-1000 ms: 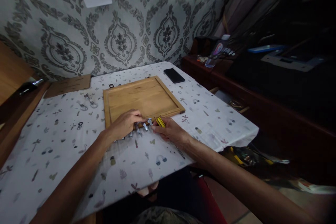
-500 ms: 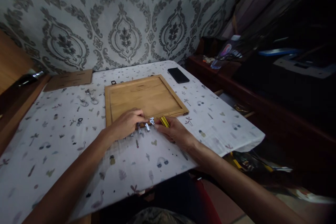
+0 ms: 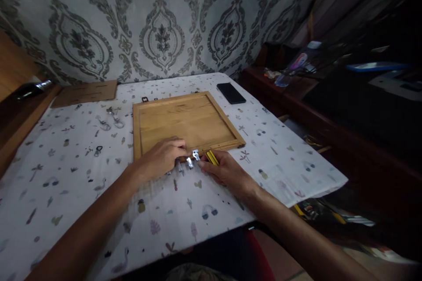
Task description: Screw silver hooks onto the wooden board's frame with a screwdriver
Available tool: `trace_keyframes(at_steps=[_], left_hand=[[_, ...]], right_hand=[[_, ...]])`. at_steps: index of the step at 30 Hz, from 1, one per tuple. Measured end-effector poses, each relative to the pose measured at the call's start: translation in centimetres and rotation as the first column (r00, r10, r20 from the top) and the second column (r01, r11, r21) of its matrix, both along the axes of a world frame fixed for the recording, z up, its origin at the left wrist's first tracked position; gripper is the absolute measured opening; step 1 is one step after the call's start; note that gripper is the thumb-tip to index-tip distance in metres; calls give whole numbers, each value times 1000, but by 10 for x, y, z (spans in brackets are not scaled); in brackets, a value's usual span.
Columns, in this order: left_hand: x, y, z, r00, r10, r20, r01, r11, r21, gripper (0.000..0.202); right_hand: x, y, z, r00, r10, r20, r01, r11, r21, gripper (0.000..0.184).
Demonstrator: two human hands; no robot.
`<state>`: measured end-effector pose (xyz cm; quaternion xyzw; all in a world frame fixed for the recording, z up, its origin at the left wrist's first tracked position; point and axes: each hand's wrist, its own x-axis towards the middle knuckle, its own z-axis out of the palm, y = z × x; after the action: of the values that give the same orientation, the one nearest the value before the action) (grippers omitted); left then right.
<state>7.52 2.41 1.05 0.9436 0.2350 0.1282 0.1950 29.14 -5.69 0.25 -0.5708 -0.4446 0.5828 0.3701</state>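
A framed wooden panel [image 3: 184, 118] lies flat on the table, with small silvery metal latches [image 3: 189, 163] along its front edge. My left hand [image 3: 161, 156] rests at that edge, fingers bent over the frame and the thumb mostly hidden. My right hand [image 3: 231, 173] is closed around a screwdriver with a yellow-and-black handle [image 3: 212, 158]; its thin shaft points back under the palm. The thumb and forefinger of this hand touch the rightmost metal latch [image 3: 196, 155]. Whether they pinch it is hard to see.
A black phone [image 3: 231, 93] lies behind the panel to the right. Metal clasps [image 3: 110, 120] and a small ring fitting [image 3: 98, 151] lie to the left. Cardboard [image 3: 86, 93] sits at the back left. A plastic bottle [image 3: 298, 63] stands on the dark furniture to the right.
The camera view has shifted slightly, moving the table and panel a little to the right in the picture. Both hands stay at the panel's front edge, and the screwdriver remains in my right hand.
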Motion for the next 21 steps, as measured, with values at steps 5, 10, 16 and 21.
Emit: trace_keyframes(at_steps=[5, 10, 16, 21], left_hand=[[1, -2, 1, 1000, -1, -4, 1, 1000, -9, 53], [2, -1, -1, 1000, 8, 22, -7, 1000, -24, 53], [2, -2, -1, 999, 1, 41, 0, 1000, -17, 54], [2, -3, 1, 1000, 9, 21, -8, 999, -49, 52]], right_hand=[[2, 0, 1, 1000, -1, 7, 1, 1000, -12, 29], [2, 0, 2, 1000, -11, 8, 11, 1000, -21, 28], [2, -1, 0, 1000, -2, 24, 3, 1000, -10, 29], [2, -1, 0, 999, 7, 51, -6, 1000, -16, 26]])
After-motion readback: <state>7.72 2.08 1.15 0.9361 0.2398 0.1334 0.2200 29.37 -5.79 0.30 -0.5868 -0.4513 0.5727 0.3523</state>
